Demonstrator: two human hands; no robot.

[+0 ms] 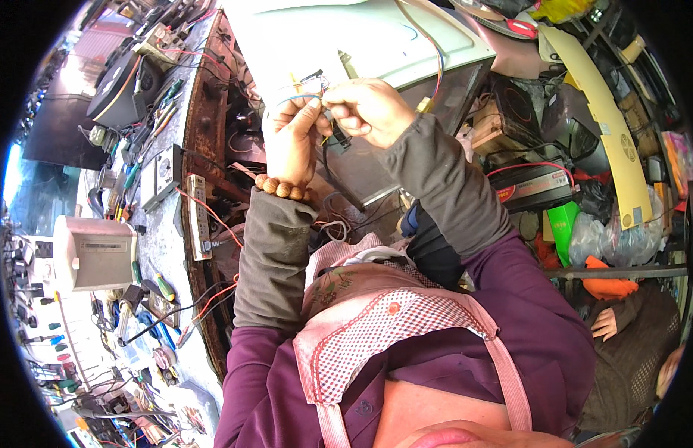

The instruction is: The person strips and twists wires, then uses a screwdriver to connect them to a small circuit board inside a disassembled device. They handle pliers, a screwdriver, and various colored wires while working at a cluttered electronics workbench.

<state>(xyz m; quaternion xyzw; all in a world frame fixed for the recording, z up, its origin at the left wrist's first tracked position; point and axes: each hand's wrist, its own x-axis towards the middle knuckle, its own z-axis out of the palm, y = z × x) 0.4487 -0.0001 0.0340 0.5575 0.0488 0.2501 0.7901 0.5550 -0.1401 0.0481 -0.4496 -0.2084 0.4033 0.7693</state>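
Note:
My left hand [290,138], with a beaded bracelet [283,187] at its wrist, pinches a thin blue wire [298,97] between thumb and forefinger. Close against it, my right hand [369,110] has its fingers curled in a pinch on the same small bunch of wire ends. Exactly which strands the right fingers grip is hidden. A small black part [339,140] hangs just below the fingers, with a dark cable running down from it. Beyond both hands lies a large white panel [286,37], and a multicoloured wire bundle [440,67] crosses its right side to a pale connector [425,104].
A cluttered workbench [178,299] on the left carries a power strip [199,216], a cream box [96,254] and a screwdriver [164,287]. To the right are a black device [533,183] with a red wire, a long yellow panel [607,127] and another person's hand [604,325].

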